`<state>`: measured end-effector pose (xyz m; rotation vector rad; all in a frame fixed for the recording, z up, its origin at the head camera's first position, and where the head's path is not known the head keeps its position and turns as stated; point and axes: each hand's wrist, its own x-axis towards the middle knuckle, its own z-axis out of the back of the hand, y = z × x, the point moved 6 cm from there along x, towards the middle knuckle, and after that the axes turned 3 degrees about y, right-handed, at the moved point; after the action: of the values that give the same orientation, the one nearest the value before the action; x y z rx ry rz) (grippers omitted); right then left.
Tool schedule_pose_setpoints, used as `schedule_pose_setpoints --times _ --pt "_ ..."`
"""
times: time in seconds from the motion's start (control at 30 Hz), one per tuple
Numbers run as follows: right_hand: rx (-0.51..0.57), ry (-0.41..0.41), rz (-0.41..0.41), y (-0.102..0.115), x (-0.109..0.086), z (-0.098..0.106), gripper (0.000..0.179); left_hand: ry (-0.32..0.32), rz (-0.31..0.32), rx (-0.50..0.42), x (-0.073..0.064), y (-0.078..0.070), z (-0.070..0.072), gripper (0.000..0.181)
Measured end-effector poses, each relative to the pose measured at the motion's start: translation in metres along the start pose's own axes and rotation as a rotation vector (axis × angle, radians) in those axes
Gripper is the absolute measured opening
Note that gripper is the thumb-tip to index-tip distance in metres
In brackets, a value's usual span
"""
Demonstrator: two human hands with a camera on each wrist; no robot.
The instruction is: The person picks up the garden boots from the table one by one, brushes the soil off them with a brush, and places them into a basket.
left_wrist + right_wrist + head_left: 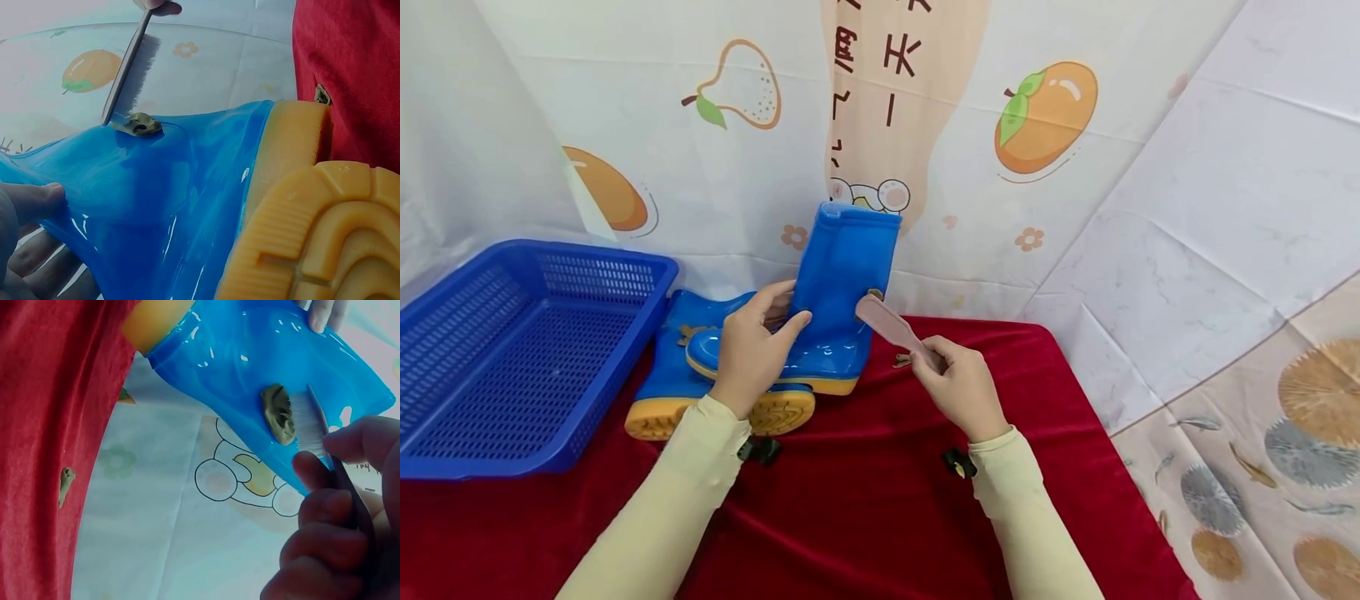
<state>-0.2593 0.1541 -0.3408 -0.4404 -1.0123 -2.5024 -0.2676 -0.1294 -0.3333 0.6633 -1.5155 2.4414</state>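
Nearest, over the red-draped bench [865,525], the right grip [961,387] grasps the handle of one pinkish brush [891,323]. The left grip [748,354] holds the upright rain boot [846,275] by its lower shaft, thumb in front. The brush's bristles touch the clay-like lump [279,414] on that boot's shaft, so the step in hand appears to be scrubbing it off; the next move likely calls for firm strokes while the boot is steadied. Two boots in all: the second boot [681,367] lies beside and partly behind the first. Three lumps show: one on each boot, one on the bench. Left stands one blue basket [658,271]; beyond hangs a fruit-print curtain [962,167].
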Motion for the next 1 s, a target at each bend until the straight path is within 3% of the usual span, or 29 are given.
schedule_pose_setpoints --times 0.17,0.43,0.6,0.8,1.0 --pt "0.006 -0.016 -0.016 0.0 0.001 0.004 0.009 0.001 0.005 -0.002 0.0 0.001 0.002 0.047" --pt "0.006 -0.027 0.064 0.007 0.003 -0.004 0.006 0.041 -0.001 0.021 -0.003 -0.001 -0.001 0.049" --pt "-0.07 -0.031 -0.001 0.0 0.002 -0.004 0.008 0.017 -0.007 0.007 -0.001 0.0 0.0 0.048" --pt "-0.04 -0.093 -0.037 -0.006 0.001 0.002 0.015 0.009 -0.004 0.0 0.0 0.0 0.001 0.048" --pt "0.012 -0.207 0.059 0.0 -0.003 0.005 0.034 0.024 -0.011 -0.009 -0.002 -0.002 -0.001 0.047"
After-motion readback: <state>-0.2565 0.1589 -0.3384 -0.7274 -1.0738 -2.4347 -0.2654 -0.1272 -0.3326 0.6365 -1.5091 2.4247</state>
